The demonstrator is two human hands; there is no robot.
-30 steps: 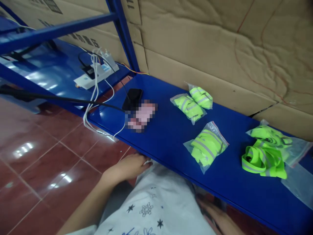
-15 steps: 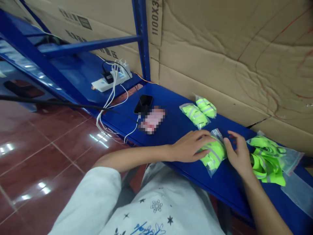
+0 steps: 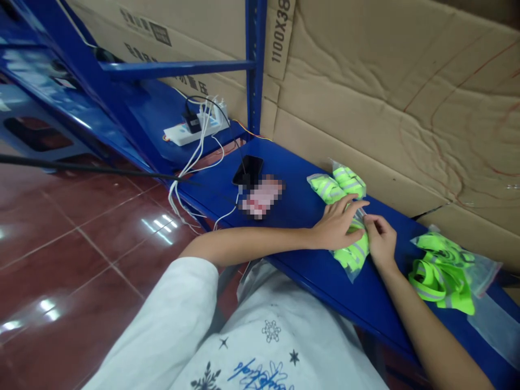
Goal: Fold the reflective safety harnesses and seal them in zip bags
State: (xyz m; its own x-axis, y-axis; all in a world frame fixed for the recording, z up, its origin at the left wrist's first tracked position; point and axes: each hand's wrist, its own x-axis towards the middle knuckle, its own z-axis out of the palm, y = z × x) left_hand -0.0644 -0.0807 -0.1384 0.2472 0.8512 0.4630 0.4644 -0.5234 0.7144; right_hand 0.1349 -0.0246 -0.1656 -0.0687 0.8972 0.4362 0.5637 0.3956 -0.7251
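Observation:
A clear plastic bag (image 3: 350, 261) packed with neon yellow-green reflective strap lies on the blue shelf in front of me. Across its upper left part rests my left hand (image 3: 339, 223), fingers stretched and apart. My right hand (image 3: 381, 241) is closed at the bag's upper right, thumb and fingers pinching its top edge. The left fingers partly hide the bag's opening. Just behind are two similar filled bags (image 3: 326, 188). To the right of my right hand lies a loose pile of reflective strap (image 3: 442, 284), partly on another clear bag (image 3: 481, 271).
A black phone (image 3: 248, 169) and a blurred-out pinkish item (image 3: 262, 197) lie to the left on the shelf (image 3: 294, 211). Farther left is a white power strip (image 3: 195, 130) with dangling cables. Cardboard (image 3: 349, 92) stands behind. A flat clear bag (image 3: 498, 330) is at right.
My right hand has moved left and in, closing on the bag's top edge. My left hand has shifted up toward the opening, fingers now spread. The camera view has shifted slightly.

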